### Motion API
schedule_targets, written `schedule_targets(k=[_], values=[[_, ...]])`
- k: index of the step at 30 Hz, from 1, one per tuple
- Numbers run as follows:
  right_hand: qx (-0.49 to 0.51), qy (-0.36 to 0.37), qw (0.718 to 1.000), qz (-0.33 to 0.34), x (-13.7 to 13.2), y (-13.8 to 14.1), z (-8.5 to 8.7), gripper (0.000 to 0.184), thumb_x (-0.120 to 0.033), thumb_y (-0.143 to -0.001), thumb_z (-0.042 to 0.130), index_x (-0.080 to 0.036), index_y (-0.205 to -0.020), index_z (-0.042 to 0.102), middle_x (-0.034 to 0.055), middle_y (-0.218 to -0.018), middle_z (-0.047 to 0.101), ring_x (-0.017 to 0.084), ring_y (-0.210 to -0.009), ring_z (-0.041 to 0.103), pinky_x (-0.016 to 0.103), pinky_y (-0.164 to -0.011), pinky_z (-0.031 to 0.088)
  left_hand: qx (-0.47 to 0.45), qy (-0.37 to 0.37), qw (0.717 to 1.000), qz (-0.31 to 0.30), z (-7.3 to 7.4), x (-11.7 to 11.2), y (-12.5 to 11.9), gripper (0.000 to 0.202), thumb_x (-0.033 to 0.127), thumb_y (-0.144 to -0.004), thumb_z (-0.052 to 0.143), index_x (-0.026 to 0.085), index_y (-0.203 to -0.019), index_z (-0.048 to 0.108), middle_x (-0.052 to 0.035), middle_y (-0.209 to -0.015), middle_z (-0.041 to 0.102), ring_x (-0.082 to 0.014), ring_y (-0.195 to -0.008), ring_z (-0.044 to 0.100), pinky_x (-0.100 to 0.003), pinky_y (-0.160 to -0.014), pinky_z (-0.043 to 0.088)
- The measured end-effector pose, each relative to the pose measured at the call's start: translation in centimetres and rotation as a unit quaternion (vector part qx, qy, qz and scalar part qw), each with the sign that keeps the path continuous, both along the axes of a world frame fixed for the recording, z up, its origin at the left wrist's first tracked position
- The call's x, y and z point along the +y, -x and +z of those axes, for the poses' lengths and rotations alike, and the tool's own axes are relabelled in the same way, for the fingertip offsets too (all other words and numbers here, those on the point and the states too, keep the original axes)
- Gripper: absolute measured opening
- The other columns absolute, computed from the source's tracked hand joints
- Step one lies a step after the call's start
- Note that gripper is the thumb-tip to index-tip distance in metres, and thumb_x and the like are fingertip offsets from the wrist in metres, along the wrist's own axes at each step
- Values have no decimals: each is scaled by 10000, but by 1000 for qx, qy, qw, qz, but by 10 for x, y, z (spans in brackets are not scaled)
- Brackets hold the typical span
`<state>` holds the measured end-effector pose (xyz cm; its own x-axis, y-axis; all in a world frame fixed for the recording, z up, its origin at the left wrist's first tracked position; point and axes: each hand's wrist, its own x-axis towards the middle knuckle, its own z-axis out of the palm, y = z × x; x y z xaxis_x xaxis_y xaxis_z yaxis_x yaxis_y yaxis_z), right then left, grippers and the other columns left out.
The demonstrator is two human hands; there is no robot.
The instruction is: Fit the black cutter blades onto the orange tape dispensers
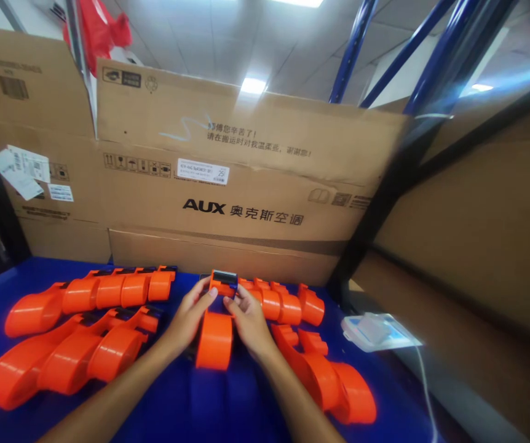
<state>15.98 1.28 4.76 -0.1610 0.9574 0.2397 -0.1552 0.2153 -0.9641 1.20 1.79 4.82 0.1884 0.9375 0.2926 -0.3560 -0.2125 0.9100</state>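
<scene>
My left hand (190,317) and my right hand (252,323) are closed around an orange tape dispenser (214,341) in the middle. Its dark-topped head sits between my thumbs and fingertips, and its wide rounded body hangs below, toward me. On the left, two rows of similar orange dispensers (121,354) lie on the blue surface, several showing black parts at their heads. More orange dispensers (311,304) lie to the right of my right hand, with others (352,394) nearer to me. Part of the right back group is hidden behind my right hand.
Under everything lies a blue surface (246,406). Printed cardboard (154,203) stands upright behind it. A dark rack post (375,203) rises at the right, near a clear plastic case (380,332) with a white cable (424,381). A red bag (101,34) hangs at upper left.
</scene>
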Motion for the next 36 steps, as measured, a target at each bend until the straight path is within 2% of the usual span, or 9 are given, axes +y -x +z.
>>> schedule_targets(k=[4, 8, 12, 18, 23, 30, 36], values=[[12, 8, 1000, 2, -2, 0, 3, 484, -552, -806, 712, -245, -1163, 601, -34, -676, 651, 119, -422, 521, 219, -393, 397, -14, 9, 1000, -5, 5, -4, 3, 446, 482, -803, 715, 218, -1161, 680, -86, -1128, 735, -309, -1109, 655, -419, -972, 492], [40, 22, 999, 0, -5, -4, 5, 438, -483, -783, 764, -224, -1087, 586, -79, -601, 579, 96, -382, 503, 200, -368, 421, -9, 6, 999, 41, 0, 0, 4, 392, 498, -794, 715, 204, -1052, 688, -69, -1027, 741, -275, -990, 681, -375, -886, 516], [51, 29, 998, 9, -7, -8, 6, 431, -473, -756, 783, -201, -1019, 574, -49, -608, 628, 136, -439, 599, 220, -374, 492, -17, 13, 998, 63, -5, 5, 5, 419, 534, -796, 697, 202, -1051, 682, -47, -944, 739, -240, -872, 687, -345, -820, 518], [-5, 22, 1000, -7, -6, -4, 0, 354, -487, -780, 733, -172, -875, 601, -34, -565, 637, 128, -433, 615, 217, -398, 529, -6, -4, 996, 91, -6, 5, 7, 421, 530, -747, 738, 199, -1005, 707, -51, -910, 740, -259, -885, 686, -345, -815, 516], [-46, 33, 998, -3, -7, 2, -7, 275, -443, -796, 662, -178, -790, 586, -50, -508, 607, 103, -363, 567, 182, -367, 479, 2, -6, 995, 101, -13, 4, 10, 370, 499, -770, 727, 202, -990, 711, -50, -921, 735, -259, -895, 674, -342, -809, 516], [-88, 4, 995, -43, -15, 4, -1, 147, -335, -795, 560, -201, -736, 559, -86, -456, 524, 99, -333, 528, 174, -342, 420, 22, -20, 995, 95, -22, 7, 13, 387, 467, -778, 736, 187, -1044, 720, -52, -896, 727, -245, -881, 656, -327, -809, 495], [-116, -19, 991, -67, -18, 6, 2, 177, -319, -820, 516, -214, -678, 532, -85, -437, 489, 104, -322, 489, 186, -326, 356, 27, -14, 993, 110, -25, 6, 13, 386, 455, -779, 746, 188, -1059, 739, -38, -792, 715, -252, -879, 660, -332, -814, 496]])
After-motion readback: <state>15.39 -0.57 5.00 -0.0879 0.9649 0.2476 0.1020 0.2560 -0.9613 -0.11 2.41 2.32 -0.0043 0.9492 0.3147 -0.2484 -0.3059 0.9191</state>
